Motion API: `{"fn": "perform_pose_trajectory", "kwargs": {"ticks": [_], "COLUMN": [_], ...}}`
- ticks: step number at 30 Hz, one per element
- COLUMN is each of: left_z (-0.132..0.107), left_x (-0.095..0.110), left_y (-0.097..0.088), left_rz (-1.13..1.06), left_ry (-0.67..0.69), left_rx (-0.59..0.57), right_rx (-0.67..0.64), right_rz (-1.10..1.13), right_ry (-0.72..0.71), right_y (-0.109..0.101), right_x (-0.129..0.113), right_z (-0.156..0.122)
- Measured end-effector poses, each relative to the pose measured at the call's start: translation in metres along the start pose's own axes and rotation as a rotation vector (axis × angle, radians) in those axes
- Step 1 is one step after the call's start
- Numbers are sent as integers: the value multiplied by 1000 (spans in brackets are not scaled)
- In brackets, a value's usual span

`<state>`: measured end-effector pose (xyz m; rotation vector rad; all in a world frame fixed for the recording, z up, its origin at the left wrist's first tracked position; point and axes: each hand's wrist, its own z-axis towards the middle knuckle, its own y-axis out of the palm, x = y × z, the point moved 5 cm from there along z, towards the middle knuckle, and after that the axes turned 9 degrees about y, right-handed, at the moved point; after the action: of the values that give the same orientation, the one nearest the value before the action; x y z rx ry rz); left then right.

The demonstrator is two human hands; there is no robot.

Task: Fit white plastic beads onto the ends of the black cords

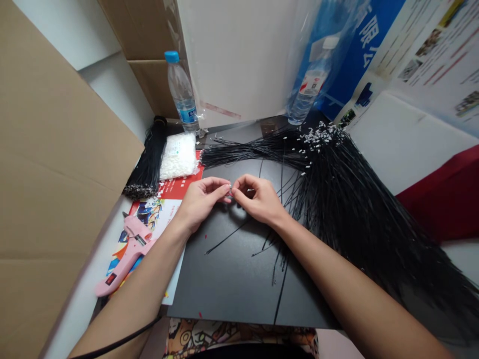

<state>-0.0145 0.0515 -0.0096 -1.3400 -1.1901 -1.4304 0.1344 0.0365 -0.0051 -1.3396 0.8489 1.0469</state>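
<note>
Gently, the left hand [202, 200] and right hand [258, 200] meet fingertip to fingertip on a white-tipped wire [229, 190]. It looks light and springy, best pinched near its tip. Loose wires [331, 199] spread beyond the right hand.

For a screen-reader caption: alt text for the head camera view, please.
The left hand and right hand meet at the fingers above a black board, beside a spread of thin white-tipped black cords; a pink glue gun lies left.

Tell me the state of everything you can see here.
Left hand, fingertips pinched together.
Right hand, fingertips pinched together.
Black cords, white-tipped, fanned over a black board.
Pink glue gun, lying on its side.
Blue-capped water bottle, upright.
Bag of white pieces, full.
</note>
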Motion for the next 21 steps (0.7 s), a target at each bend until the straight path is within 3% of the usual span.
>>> {"fn": "perform_pose_trajectory", "kwargs": {"ticks": [21], "left_z": [0], "left_x": [-12], "left_y": [3], "left_rz": [-77], "left_ry": [-28], "left_rx": [53], "right_rx": [32], "right_rz": [-137], "right_ry": [-91], "right_y": [1], "right_x": [-5], "right_z": [-3]}}
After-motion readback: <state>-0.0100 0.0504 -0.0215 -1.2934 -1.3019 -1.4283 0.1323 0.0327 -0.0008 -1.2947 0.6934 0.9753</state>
